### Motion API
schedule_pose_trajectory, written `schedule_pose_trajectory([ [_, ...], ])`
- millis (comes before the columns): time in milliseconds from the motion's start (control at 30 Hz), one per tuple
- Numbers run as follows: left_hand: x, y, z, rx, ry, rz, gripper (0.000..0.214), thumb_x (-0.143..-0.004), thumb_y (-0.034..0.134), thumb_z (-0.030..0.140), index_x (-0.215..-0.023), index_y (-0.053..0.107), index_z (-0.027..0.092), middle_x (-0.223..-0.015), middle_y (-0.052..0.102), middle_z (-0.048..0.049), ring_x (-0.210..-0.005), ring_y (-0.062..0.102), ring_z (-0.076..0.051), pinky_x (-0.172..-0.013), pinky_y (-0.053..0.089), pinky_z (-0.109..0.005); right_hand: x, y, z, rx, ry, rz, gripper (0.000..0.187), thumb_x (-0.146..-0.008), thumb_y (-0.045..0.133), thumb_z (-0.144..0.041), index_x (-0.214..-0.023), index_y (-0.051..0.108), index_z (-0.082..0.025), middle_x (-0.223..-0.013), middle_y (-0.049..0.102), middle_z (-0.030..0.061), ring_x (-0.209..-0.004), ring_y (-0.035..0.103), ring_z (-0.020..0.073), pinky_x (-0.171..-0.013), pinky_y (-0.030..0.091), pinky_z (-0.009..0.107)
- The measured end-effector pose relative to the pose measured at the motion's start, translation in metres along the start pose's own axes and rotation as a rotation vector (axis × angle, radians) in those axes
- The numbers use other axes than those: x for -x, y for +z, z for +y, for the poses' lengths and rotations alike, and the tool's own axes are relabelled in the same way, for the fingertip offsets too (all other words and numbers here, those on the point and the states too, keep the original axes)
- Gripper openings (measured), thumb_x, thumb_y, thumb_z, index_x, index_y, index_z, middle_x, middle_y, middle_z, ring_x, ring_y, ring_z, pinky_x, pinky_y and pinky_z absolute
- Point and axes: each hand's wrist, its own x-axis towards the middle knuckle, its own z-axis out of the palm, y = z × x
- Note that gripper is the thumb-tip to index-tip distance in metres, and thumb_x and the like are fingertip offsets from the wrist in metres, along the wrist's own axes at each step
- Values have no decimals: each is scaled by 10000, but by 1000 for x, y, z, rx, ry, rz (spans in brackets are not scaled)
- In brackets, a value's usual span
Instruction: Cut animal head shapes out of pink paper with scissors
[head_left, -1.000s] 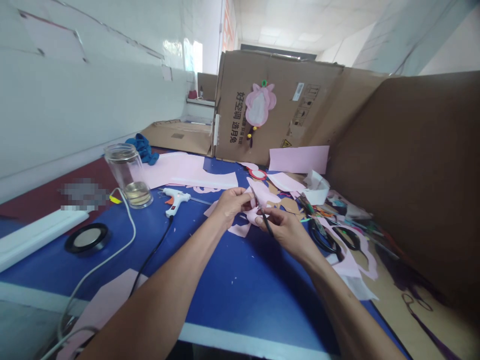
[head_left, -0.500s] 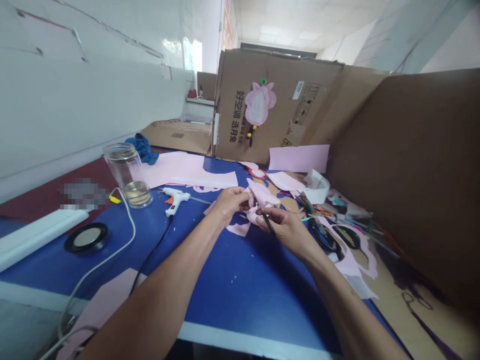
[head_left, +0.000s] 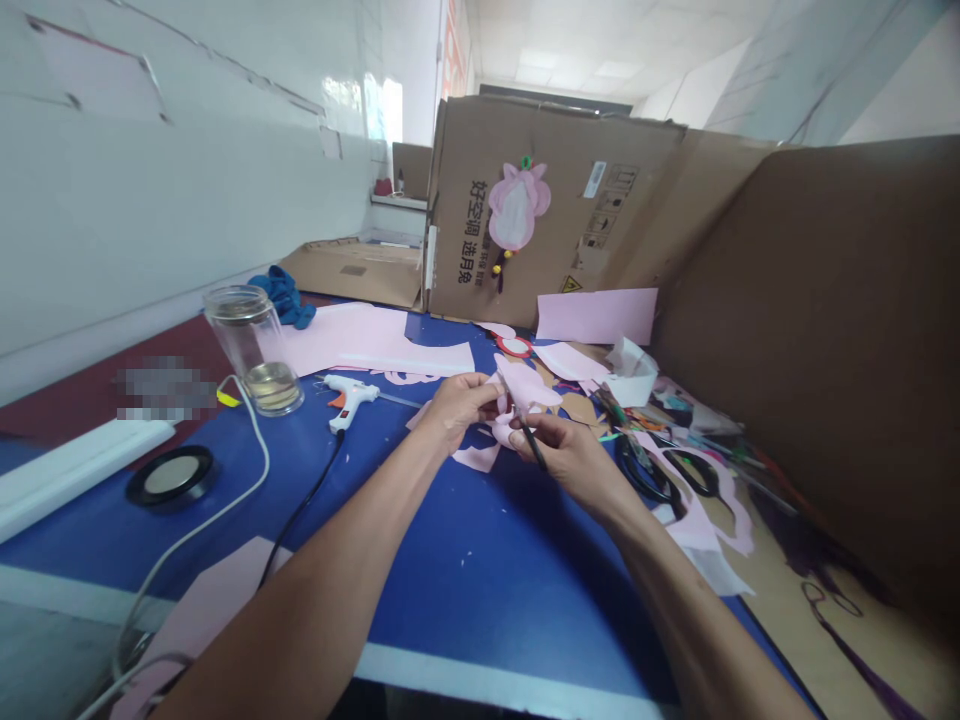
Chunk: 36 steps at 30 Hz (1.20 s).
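Note:
My left hand (head_left: 466,408) is closed, fingers and thumb pinching a pink paper cutout (head_left: 531,384) with curved edges. My right hand (head_left: 571,452) is closed on slim dark tweezers (head_left: 534,442). Their thin tips reach up to the pink piece beside my left fingertips; whether they grip it I cannot tell. A curled pink piece (head_left: 504,430) hangs below, between both hands, partly hidden by the fingers. Beneath my left hand, a flat pink scrap (head_left: 477,459) lies on the blue table (head_left: 450,560). A white glue gun (head_left: 351,400) lies left of my left hand.
At left stand a glass jar (head_left: 259,350) and a black tape roll (head_left: 171,478). Pink sheets (head_left: 375,340) lie behind. Scissors (head_left: 694,472) and scraps crowd the right. A cardboard box (head_left: 630,220) walls the back and right, bearing a pink flower-like ornament (head_left: 517,210).
Both hands keep nearly the same position and grip. The pink cutout has turned slightly between the fingers, and the view has shifted a little.

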Motion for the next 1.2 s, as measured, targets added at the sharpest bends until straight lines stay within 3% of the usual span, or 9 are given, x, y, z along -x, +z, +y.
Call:
schedule_pose_trajectory([
  [433, 1, 3, 0, 9, -8, 15, 152, -740, 755, 182, -637, 645, 158, -658, 673, -51, -572, 625, -122, -607, 503, -248, 0, 2, -5, -25, -24, -14, 435, -814, 790, -600, -900, 750, -176, -729, 569, -2, -675, 440, 150, -607, 321, 282],
  [933, -1, -4, 2, -86, -21, -58, 126, -742, 718, 178, -639, 654, 147, -667, 665, -44, -604, 628, -120, -697, 541, -275, 0, -7, -2, 34, 12, -60, 378, -832, 803, -536, -963, 777, -183, -719, 581, -8, -657, 416, 140, -603, 290, 283],
  [1200, 1, 5, -7, 76, -70, 0, 141, -706, 789, 210, -762, 673, 153, -674, 640, -17, -580, 593, -115, -642, 534, -271, -3, -5, -4, -37, 5, 8, 393, -765, 841, -550, -880, 750, -186, -715, 613, 2, -668, 495, 159, -610, 347, 287],
])
